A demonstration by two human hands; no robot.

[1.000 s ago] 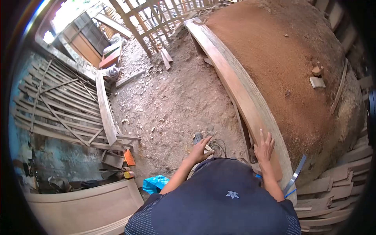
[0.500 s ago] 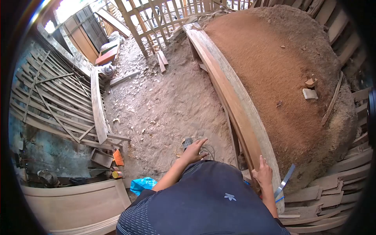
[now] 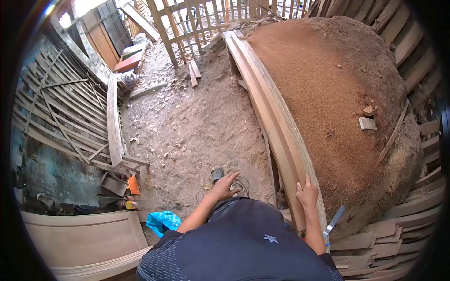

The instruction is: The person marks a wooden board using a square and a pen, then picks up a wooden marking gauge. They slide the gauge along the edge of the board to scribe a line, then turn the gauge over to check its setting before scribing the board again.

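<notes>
My left hand [image 3: 224,187] is held out in front of my body over the dirt floor, fingers stretched and holding nothing. A grey shoe [image 3: 217,174] shows just beyond it. To the right, my right hand [image 3: 307,194] rests on a long wooden beam [image 3: 272,126] with its index finger extended along it; the other fingers are partly hidden. The beam lies lengthwise on a narrow bench with a rough, pale edge [image 3: 296,133]. Beside my right forearm, a flat metal strip [image 3: 334,219] with blue near its lower end sticks out past that edge.
A large sawdust heap [image 3: 323,79] borders the bench on the right. Wooden slats [image 3: 70,103] lean at the left wall, above a panelled board [image 3: 84,234]. A blue bag [image 3: 162,221], an orange brush [image 3: 134,184] and a wooden box [image 3: 114,184] sit on the left.
The beam looks turned or shifted, with a lighter strip now showing along its left side. My right hand's index finger stays extended on it. The view has shifted slightly.
</notes>
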